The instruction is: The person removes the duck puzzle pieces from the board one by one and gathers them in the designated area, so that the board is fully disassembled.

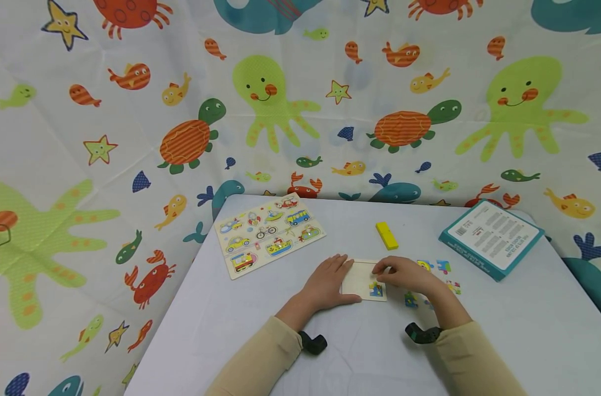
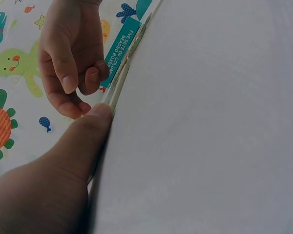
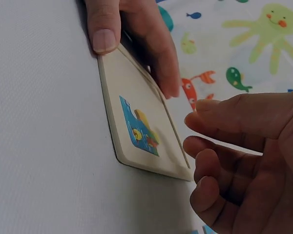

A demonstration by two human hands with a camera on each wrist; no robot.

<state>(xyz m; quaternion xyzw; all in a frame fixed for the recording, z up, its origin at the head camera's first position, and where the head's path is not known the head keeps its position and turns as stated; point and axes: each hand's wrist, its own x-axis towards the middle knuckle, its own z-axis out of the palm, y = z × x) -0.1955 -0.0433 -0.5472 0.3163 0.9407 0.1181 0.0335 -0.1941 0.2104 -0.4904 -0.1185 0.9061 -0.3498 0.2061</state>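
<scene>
A small pale wooden puzzle tray (image 1: 358, 280) lies on the white table. One blue jigsaw piece (image 3: 136, 127) with a yellow and green picture sits in its near right corner. My left hand (image 1: 326, 285) rests along the tray's left side, fingers and thumb extended; in the right wrist view the thumb (image 3: 105, 39) presses a corner. Over the tray's right edge is my right hand (image 1: 404, 273). Its fingers (image 3: 234, 119) are loosely bent, with nothing visible between thumb and forefinger. Several loose jigsaw pieces (image 1: 443, 267) lie beside and partly beneath this hand.
A wooden board with vehicle pictures (image 1: 268, 234) lies at the back left. Beyond the tray is a yellow block (image 1: 387, 236). A teal box (image 1: 493, 239) stands at the back right. Behind the table hangs a cloth (image 1: 290, 165) printed with sea animals.
</scene>
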